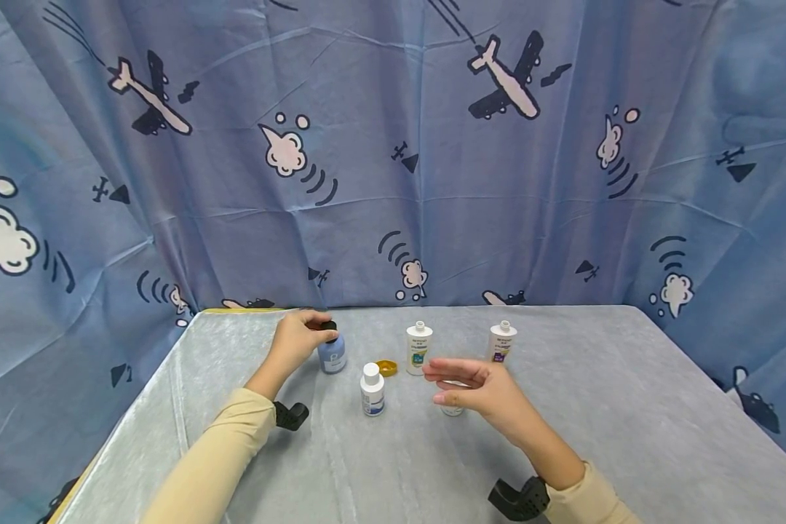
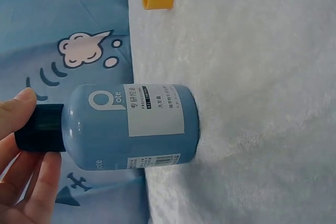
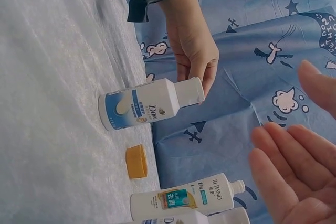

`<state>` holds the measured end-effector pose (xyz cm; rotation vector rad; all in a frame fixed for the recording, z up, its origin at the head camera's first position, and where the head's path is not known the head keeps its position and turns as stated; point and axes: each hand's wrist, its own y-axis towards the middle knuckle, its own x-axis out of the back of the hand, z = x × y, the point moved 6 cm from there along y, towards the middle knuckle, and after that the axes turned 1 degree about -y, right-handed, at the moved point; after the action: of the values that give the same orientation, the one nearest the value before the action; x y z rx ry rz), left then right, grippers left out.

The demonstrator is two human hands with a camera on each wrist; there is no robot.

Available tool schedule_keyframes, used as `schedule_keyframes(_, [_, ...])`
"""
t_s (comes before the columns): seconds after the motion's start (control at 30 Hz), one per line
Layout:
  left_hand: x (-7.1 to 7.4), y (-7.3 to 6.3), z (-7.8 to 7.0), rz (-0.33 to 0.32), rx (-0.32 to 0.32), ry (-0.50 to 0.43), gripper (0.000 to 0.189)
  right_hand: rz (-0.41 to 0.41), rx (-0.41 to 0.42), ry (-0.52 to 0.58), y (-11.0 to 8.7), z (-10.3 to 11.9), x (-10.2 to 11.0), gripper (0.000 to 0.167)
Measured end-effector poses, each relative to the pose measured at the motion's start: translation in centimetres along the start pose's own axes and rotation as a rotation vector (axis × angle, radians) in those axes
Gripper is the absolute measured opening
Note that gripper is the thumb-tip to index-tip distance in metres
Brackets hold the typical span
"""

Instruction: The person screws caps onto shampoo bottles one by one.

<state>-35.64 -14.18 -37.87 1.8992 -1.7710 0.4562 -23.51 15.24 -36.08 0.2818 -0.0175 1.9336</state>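
With thumb and fingers, my left hand (image 1: 296,340) pinches the black cap (image 2: 41,128) of a blue shampoo bottle (image 1: 332,355), which stands upright at the back left of the table. My right hand (image 1: 481,386) is held in the air with its fingers extended and nothing in them. Below it, a white bottle (image 1: 453,410) is mostly hidden by the hand; the right wrist view shows part of a second Dove bottle (image 3: 184,217) at its lower edge. Between the hands stands a white Dove bottle (image 1: 372,393) with a blue label.
A yellow ring (image 1: 386,368) lies behind the middle Dove bottle. Two white bottles without caps stand farther back: a Repand bottle (image 1: 418,346) with a teal label, and another (image 1: 501,340) with a purple one. A patterned blue curtain (image 1: 393,182) hangs behind the grey-covered table (image 1: 596,407).
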Motion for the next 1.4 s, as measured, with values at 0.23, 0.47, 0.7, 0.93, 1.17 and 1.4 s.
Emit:
schedule_keyframes(0.23, [-0.2,0.2,-0.1,0.066,0.026,0.036,0.037,-0.080,-0.051,-0.033,0.2,0.0,0.9,0.055])
schedule_keyframes(0.47, [-0.6,-0.1,-2.8,0.020,-0.145,0.085,0.038,-0.208,-0.096,-0.120,1.3,0.4,2.9,0.055])
schedule_keyframes(0.7, [-4.0,-0.6,-4.1,0.166,-0.204,-0.029,0.031,-0.216,-0.153,-0.130,3.6,0.3,3.8,0.060])
schedule_keyframes(0.93, [-7.6,-0.4,-2.9,0.382,-0.114,-0.117,0.040,-0.214,-0.223,-0.114,5.4,-1.0,4.1,0.061])
schedule_keyframes(1.17, [-9.8,-0.4,-2.2,0.468,-0.091,-0.087,0.041,-0.216,-0.254,-0.107,6.6,-2.2,4.2,0.061])
schedule_keyframes(1.4, [-10.5,-0.3,-1.8,0.463,-0.064,-0.065,0.041,-0.176,-0.280,-0.092,7.8,-3.6,4.0,0.062])
